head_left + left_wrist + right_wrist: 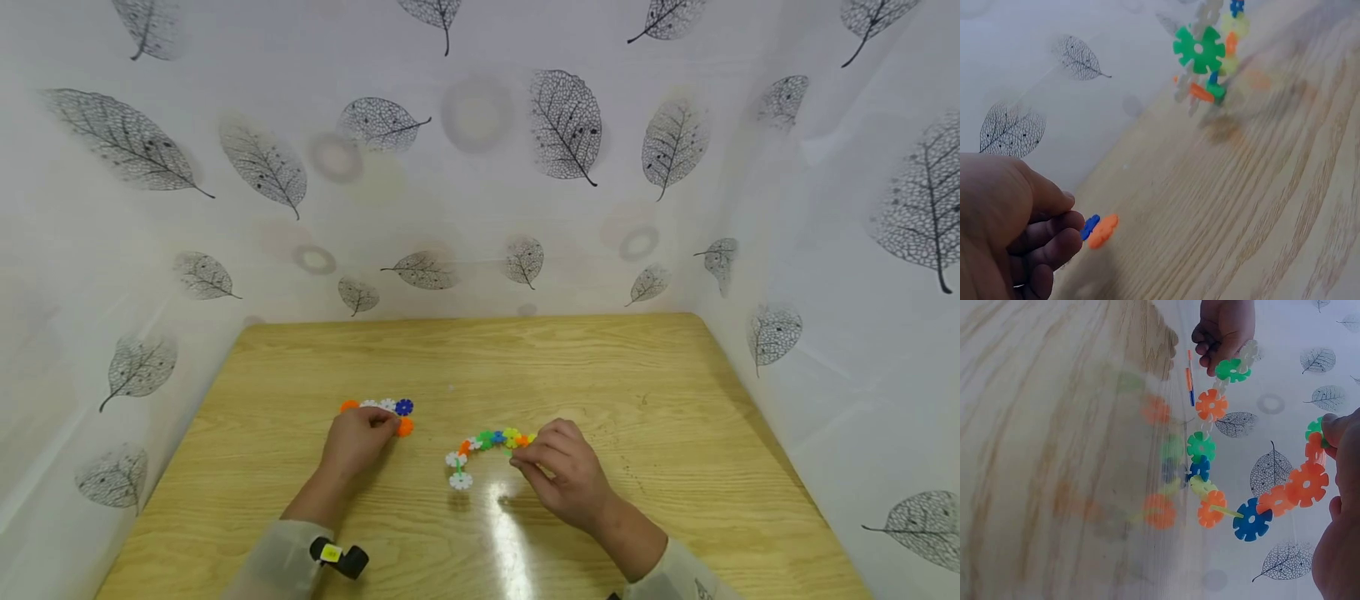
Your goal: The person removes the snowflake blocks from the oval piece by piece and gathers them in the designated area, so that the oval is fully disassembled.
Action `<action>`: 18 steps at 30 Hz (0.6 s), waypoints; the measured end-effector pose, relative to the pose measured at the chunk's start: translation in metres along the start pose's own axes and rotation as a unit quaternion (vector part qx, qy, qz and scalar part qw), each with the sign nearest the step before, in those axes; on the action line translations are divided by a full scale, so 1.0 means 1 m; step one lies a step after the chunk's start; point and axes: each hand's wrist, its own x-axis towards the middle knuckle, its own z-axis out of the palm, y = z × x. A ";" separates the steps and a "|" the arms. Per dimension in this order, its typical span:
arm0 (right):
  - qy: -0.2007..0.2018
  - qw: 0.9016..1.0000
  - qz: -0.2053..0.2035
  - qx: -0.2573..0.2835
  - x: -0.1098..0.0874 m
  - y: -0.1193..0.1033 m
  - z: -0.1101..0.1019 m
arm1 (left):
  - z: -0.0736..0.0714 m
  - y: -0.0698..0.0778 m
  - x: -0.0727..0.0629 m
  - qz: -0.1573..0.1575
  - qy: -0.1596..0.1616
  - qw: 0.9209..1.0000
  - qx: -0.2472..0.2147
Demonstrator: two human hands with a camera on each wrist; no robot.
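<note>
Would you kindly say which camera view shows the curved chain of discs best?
Right wrist: the chain appears large, its curve clear. Head shows it small, partly behind the right hand; left wrist crops it at the top.

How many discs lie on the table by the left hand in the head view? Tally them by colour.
Orange discs: 2
White discs: 2
Blue disc: 1
Total visible: 5; the left hand may hide more.

Multicoloured chain [485, 439]; yellowish wood-grained table [600, 358]; white backdrop [480, 200] patterned with black leaves [564, 125]
</note>
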 end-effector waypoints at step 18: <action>0.011 1.000 -0.016 -0.004 0.003 -0.001 0.000 | 0.009 0.033 -0.024 0.053 -0.042 0.991 -0.116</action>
